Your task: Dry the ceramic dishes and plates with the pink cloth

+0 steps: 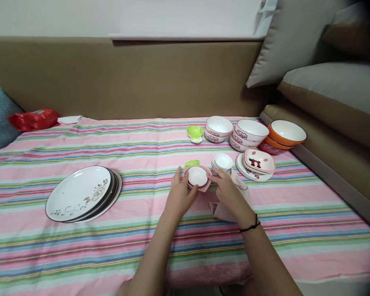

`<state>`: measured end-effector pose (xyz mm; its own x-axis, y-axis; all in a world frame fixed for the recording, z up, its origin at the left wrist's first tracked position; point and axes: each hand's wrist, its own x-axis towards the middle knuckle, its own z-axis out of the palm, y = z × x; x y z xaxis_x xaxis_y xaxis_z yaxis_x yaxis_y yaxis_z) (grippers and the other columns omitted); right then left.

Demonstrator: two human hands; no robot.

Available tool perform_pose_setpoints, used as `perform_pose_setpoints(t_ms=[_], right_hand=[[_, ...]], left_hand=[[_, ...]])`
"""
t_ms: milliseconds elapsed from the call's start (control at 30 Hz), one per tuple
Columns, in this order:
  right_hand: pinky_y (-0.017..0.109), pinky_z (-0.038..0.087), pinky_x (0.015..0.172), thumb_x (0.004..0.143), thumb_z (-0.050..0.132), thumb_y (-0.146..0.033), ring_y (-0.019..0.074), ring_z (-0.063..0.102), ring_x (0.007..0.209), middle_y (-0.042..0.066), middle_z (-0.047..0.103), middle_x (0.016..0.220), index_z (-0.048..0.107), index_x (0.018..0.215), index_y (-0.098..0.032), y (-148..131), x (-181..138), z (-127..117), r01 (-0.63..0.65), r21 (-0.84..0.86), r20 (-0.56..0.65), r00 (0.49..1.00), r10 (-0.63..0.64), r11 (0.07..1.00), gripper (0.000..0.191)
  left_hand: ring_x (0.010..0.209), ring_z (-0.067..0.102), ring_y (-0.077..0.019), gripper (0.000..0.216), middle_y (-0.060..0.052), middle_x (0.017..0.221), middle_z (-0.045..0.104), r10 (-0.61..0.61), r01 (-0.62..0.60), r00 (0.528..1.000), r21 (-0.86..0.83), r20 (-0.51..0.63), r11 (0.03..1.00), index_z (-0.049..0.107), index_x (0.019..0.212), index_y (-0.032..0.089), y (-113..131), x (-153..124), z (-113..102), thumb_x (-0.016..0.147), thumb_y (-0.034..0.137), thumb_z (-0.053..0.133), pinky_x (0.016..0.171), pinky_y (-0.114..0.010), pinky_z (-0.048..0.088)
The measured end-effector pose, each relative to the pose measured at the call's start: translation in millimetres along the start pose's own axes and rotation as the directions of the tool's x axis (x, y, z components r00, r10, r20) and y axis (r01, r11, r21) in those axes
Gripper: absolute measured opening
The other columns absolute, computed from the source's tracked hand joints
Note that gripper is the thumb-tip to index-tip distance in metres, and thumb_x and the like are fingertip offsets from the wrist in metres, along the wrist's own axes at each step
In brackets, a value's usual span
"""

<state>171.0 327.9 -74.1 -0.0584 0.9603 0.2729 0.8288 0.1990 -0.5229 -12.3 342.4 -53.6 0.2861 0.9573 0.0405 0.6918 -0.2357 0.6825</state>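
Observation:
A small white bowl (197, 176) sits in a pink dish (207, 186) between my two hands. My left hand (180, 191) grips the bowl from the left, its thumb and fingers at the near and left rim. My right hand (228, 188), with a black band at the wrist, has its fingertips on the bowl's right rim. Beneath that hand lies a crumpled pale cloth (223, 213), partly hidden. Just behind the pink dish shows a green leaf-like dish (192, 163). A stack of small white bowls (223, 160) stands beside my right fingers.
Large floral plates (80, 193) are piled at left. At the back right stand a green-and-white dish (195, 133), white bowls (218, 125), more stacked bowls (251, 131) and orange bowls (286, 133). A patterned square dish (259, 161) tops plates (245, 170). A red package (35, 120) lies far left.

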Motion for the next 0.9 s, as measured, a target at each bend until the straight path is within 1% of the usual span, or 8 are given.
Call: perform_pose_setpoints(t_ms=[167,267,333,400,500,600,733,900], right_hand=[[0.047,0.038,0.11,0.066,0.034,0.003,0.0251,0.05,0.127,0.011,0.057,0.132,0.072,0.109,-0.018,-2,-3,-4,-0.016,0.103,-0.035,0.999,0.02,0.995,0.061],[0.044,0.039,0.11,0.071,0.034,0.0,0.0226,0.052,0.124,0.009,0.06,0.13,0.071,0.109,-0.02,-1,0,-10,-0.027,0.159,-0.06,0.998,0.037,0.987,0.056],[0.044,0.038,0.11,0.079,0.036,-0.006,0.0224,0.051,0.125,0.01,0.059,0.13,0.067,0.116,-0.019,2,4,-15,-0.055,0.186,-0.146,0.986,0.083,0.981,0.05],[0.046,0.036,0.111,0.083,0.04,-0.016,0.025,0.048,0.127,0.014,0.056,0.132,0.06,0.124,-0.014,8,10,-17,-0.116,0.198,-0.265,0.95,0.167,0.973,0.045],[0.05,0.034,0.11,0.079,0.054,-0.029,0.0314,0.044,0.129,0.023,0.05,0.134,0.049,0.132,-0.006,19,17,-16,-0.25,0.225,-0.351,0.881,0.317,0.942,0.058],[0.052,0.032,0.11,0.07,0.065,-0.034,0.0375,0.04,0.13,0.028,0.045,0.135,0.04,0.137,0.001,28,21,-9,-0.358,0.243,-0.319,0.848,0.423,0.902,0.08],[0.05,0.03,0.111,0.064,0.07,-0.031,0.0394,0.03,0.137,0.029,0.035,0.143,0.026,0.144,0.0,35,26,2,-0.352,0.248,-0.284,0.865,0.415,0.903,0.097],[0.047,0.035,0.108,0.066,0.07,-0.034,0.0367,0.033,0.135,0.026,0.036,0.141,0.021,0.147,-0.005,39,37,16,-0.3,0.225,-0.312,0.879,0.36,0.927,0.098]], left_hand=[[0.142,0.027,-0.0348,0.056,-0.02,0.154,0.026,-0.023,0.023,1.0,0.034,-0.013,0.999,0.049,0.138,0.016,3,-1,-1,0.085,0.033,0.057,0.111,-0.049,0.031],[0.142,0.027,-0.034,0.057,-0.019,0.154,0.026,-0.032,0.033,0.999,0.028,-0.022,0.999,0.047,0.139,0.016,3,-3,-1,0.085,0.034,0.057,0.112,-0.05,0.03],[0.142,0.027,-0.0336,0.057,-0.019,0.154,0.028,-0.046,0.045,0.998,-0.018,-0.037,0.999,0.048,0.138,0.017,4,-3,0,0.084,0.034,0.058,0.112,-0.05,0.029],[0.14,0.032,-0.0321,0.056,-0.018,0.15,0.035,-0.057,0.05,0.997,-0.115,-0.052,0.992,0.049,0.137,0.018,5,-3,1,0.083,0.032,0.059,0.111,-0.048,0.031],[0.132,0.043,-0.0289,0.059,-0.016,0.145,0.043,-0.137,0.103,0.987,-0.335,-0.079,0.937,0.044,0.138,0.018,7,-1,1,0.083,0.031,0.058,0.102,-0.043,0.042],[0.124,0.05,-0.028,0.062,-0.019,0.142,0.045,-0.328,0.254,0.942,-0.492,-0.068,0.833,0.037,0.14,0.014,9,-1,1,0.084,0.03,0.056,0.098,-0.041,0.044],[0.123,0.05,-0.028,0.064,-0.019,0.14,0.046,-0.464,0.346,0.883,-0.563,-0.077,0.751,0.036,0.138,0.013,14,-4,-1,0.08,0.026,0.06,0.1,-0.041,0.04],[0.12,0.05,-0.0264,0.059,-0.019,0.141,0.044,-0.481,0.312,0.868,-0.623,-0.119,0.717,0.037,0.135,0.014,22,-9,-5,0.081,0.025,0.057,0.099,-0.04,0.04]])
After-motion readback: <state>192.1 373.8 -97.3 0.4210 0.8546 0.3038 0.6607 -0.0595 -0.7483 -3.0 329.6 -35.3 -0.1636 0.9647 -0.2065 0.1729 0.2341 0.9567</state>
